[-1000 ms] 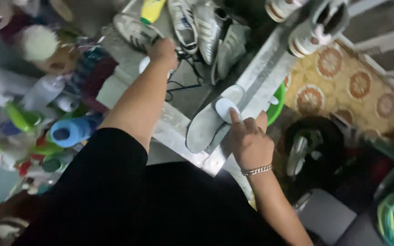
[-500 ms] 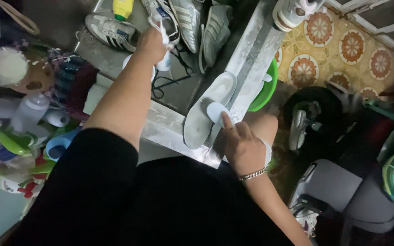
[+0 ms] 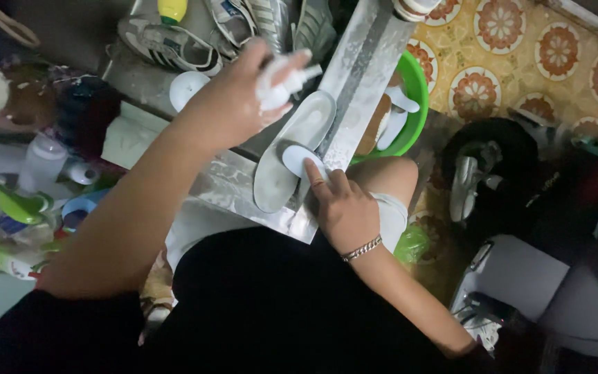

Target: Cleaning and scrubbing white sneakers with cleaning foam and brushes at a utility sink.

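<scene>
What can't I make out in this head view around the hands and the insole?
- Left hand: its white object is motion-blurred; kind unclear.
- Insole: near part under the white pad and right hand fingers.
- Green basin: half hidden by the metal ledge.
- Sneakers: cut by the top edge.

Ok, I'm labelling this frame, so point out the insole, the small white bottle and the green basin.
insole (image 3: 282, 163): head view, grey middle of its upper face.
small white bottle (image 3: 276, 86): head view, body held in the left hand.
green basin (image 3: 418, 90): head view, right part of its rim.
</scene>
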